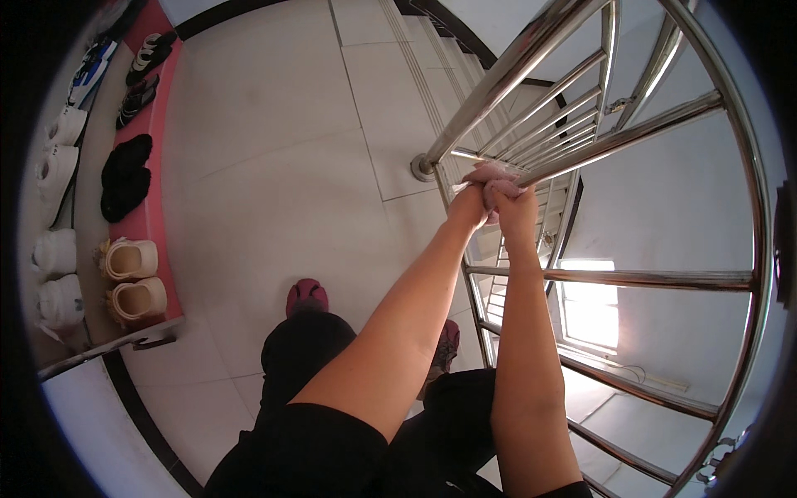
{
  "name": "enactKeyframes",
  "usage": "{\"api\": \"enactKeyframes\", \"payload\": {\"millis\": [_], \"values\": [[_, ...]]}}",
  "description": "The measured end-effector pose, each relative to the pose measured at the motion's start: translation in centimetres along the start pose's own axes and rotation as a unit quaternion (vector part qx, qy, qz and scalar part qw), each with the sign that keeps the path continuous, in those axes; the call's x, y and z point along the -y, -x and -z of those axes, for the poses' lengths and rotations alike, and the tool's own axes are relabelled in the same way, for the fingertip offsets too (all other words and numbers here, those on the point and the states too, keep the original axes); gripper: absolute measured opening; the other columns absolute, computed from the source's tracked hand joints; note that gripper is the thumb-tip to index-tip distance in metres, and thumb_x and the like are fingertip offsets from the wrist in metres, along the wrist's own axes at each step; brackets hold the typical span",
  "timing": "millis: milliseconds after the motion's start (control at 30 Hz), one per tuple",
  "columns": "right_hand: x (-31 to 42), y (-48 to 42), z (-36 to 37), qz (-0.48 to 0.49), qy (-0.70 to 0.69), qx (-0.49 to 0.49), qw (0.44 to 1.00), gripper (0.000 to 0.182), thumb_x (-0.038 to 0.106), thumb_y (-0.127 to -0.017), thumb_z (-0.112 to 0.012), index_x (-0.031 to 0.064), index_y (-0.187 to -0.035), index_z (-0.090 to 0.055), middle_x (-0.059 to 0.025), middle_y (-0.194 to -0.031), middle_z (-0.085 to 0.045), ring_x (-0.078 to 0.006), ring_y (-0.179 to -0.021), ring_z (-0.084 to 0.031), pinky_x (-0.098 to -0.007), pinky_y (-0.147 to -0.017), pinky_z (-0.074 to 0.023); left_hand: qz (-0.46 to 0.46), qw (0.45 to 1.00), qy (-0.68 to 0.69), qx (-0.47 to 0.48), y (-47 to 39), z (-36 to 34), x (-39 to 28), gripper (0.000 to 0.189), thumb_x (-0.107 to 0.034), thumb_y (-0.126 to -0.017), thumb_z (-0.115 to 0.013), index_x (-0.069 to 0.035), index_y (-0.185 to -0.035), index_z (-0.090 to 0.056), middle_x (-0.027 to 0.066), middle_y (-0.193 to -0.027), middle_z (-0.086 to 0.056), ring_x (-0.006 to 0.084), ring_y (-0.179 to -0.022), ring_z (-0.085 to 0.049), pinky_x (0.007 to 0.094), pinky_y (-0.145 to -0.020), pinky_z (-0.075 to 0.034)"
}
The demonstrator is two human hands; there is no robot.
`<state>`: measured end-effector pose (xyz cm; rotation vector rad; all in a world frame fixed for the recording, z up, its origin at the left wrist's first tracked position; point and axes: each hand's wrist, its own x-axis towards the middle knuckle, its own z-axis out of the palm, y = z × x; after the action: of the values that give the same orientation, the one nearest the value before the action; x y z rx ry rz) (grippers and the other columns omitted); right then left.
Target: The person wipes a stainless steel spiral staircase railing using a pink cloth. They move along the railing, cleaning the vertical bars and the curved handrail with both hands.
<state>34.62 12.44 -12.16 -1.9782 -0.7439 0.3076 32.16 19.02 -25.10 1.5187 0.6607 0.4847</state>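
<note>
A pink cloth (498, 177) is wrapped against the lower end of a stainless steel baluster (622, 138) of the stair railing. My left hand (468, 204) grips the cloth on its left side. Close beside it, my right hand (518, 210) holds the same cloth, its fingers curled around the folds. Both arms stretch forward and down to the railing's foot. The cloth hides the part of the metal under my fingers. Left of my hands, a thick round steel post (498, 93) rises from a floor flange (423, 168).
Several shoes, among them black fluffy slippers (126, 177) and beige shoes (138, 302), stand on a pink mat (167, 187) and shelf at the left. Stairs (448, 68) climb beyond the post. Through the bars, a bright window (590, 305) shows below. My maroon shoe (307, 295) rests on the tiled floor (268, 162).
</note>
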Motion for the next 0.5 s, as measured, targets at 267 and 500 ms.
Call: {"api": "enactKeyframes", "payload": {"millis": [267,500], "values": [[1.6,1.3,-0.6,-0.02,-0.084,0.041,0.995,0.026,0.001,-0.075,-0.059,-0.0003,-0.101,-0.062,-0.0079,-0.095,-0.071,-0.0166,-0.091,-0.064,-0.0285,-0.082,-0.0494,0.015,0.999,-0.044,0.001,1.1,0.2,-0.3,0.041,-0.027,-0.085,-0.061,-0.006,-0.119,-0.053,0.0165,-0.112,-0.064,0.0311,-0.1,-0.063,0.0394,-0.078,-0.052],[-0.5,0.8,-0.2,-0.019,-0.076,-0.018,0.997,0.036,-0.003,-0.073,-0.068,0.0013,-0.107,-0.055,-0.0059,-0.093,-0.064,-0.0125,-0.081,-0.06,-0.0266,-0.068,-0.0496,0.025,0.988,-0.149,-0.034,1.6,-0.8,-2.2,0.04,-0.027,-0.085,-0.059,-0.005,-0.117,-0.052,0.0166,-0.113,-0.063,0.0314,-0.102,-0.062,0.0422,-0.08,-0.051]]}}
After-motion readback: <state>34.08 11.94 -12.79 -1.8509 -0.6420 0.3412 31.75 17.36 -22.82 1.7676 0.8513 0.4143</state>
